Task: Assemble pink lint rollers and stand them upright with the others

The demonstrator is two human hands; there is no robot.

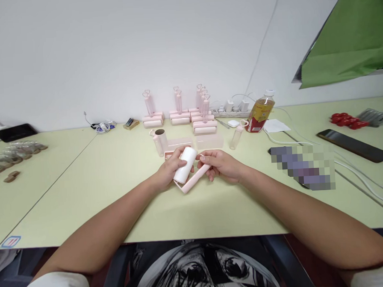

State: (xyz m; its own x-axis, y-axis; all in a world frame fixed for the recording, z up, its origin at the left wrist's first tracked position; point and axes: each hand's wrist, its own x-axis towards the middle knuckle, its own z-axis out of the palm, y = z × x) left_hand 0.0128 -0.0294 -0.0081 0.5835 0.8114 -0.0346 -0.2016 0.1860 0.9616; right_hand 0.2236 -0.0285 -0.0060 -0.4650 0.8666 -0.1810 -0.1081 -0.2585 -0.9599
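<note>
Left hand (167, 170) curled round the roll (186, 164); right hand (224, 164) pinched the frame (196, 179) beside the roll. Gentle, steady alignment seemed best.

We grasp a white cylinder (185, 166) in our left hand (169, 169). Our right hand (224, 165) holds a pale pink piece (196, 179) beside it.
</note>
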